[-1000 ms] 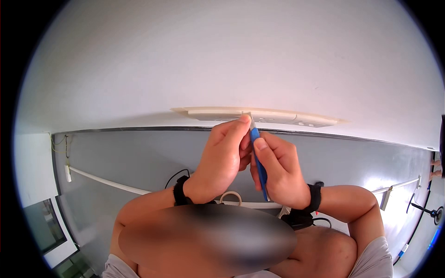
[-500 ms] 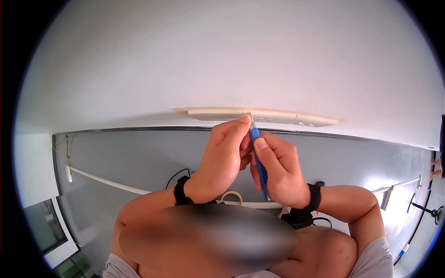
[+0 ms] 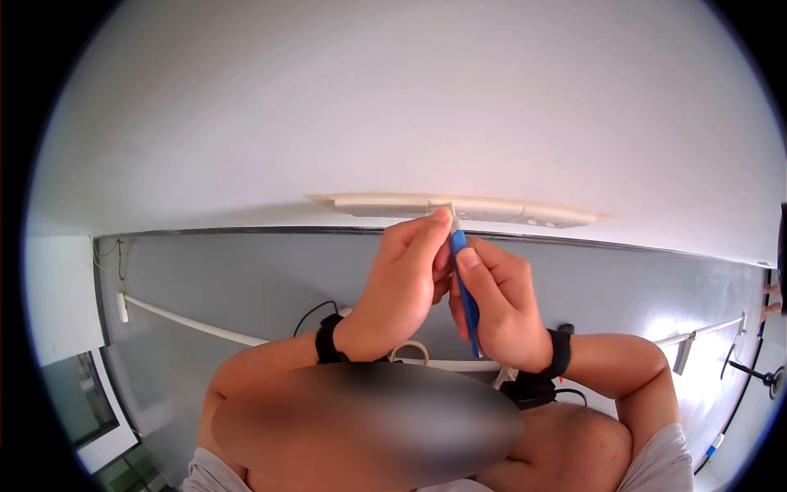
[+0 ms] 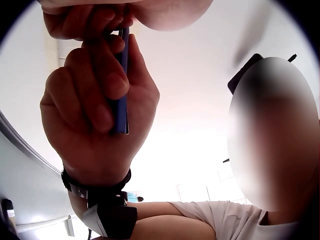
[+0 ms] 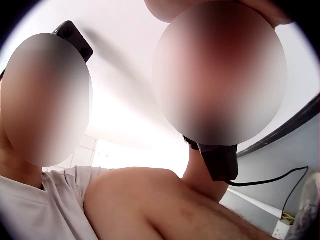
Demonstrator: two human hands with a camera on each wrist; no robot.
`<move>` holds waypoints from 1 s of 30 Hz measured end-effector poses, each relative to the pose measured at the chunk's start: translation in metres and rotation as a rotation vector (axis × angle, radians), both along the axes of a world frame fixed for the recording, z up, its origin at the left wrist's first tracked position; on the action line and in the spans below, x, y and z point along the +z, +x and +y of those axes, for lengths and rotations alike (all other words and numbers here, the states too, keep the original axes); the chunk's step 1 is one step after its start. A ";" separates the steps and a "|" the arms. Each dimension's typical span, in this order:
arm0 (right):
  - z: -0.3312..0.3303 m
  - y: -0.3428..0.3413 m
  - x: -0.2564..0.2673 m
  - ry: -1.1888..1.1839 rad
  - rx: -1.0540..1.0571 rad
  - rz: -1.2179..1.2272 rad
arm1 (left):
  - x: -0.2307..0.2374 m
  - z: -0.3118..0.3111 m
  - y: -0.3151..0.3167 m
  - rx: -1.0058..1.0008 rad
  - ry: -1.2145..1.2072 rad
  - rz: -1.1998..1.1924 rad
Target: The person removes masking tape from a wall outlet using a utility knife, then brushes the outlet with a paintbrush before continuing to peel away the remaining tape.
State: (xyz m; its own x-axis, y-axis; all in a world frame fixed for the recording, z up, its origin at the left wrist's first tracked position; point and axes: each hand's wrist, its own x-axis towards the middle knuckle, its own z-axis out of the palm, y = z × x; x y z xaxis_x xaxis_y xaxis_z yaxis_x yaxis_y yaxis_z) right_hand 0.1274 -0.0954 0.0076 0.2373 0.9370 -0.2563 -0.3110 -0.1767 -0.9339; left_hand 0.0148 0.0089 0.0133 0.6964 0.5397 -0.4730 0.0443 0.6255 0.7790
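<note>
In the head view my right hand (image 3: 508,307) grips a utility knife (image 3: 466,287) with a blue body, thumb laid along it. Its grey blade points up at the white wall socket panel (image 3: 377,204). My left hand (image 3: 406,279) is beside it, thumb tip against the blade at the panel's edge and the other fingers curled near the knife's front end. Tan masking tape (image 3: 320,199) runs along the panel's edge. In the left wrist view, my right fingers wrap the knife (image 4: 121,90) from below. A blurred patch hides the left hand's work in the right wrist view.
The white wall (image 3: 393,107) rises around the panel, with a dark strip (image 3: 270,230) bordering the grey surface below. A tan tape roll (image 3: 410,351) shows between my forearms. White cable trunking (image 3: 197,326) and a black cable (image 3: 310,316) are at left.
Both hands and the knife have shifted slightly right along the panel and a little lower in the head view. The left thumb stays beside the blade.
</note>
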 end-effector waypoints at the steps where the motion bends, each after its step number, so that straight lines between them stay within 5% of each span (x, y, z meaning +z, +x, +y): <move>1: 0.001 0.000 0.002 -0.015 0.014 0.007 | -0.001 0.000 -0.001 0.024 0.006 -0.004; 30: -0.006 0.012 0.002 -0.022 -0.027 0.029 | -0.009 -0.003 0.010 -0.045 -0.013 -0.019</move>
State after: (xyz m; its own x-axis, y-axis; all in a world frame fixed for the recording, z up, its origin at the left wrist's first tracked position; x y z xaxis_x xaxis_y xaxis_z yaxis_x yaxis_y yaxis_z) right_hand 0.1391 -0.1014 0.0091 0.2545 0.9246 -0.2836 -0.3424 -0.1881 -0.9205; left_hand 0.0248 0.0063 0.0040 0.7285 0.5019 -0.4663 0.0579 0.6331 0.7719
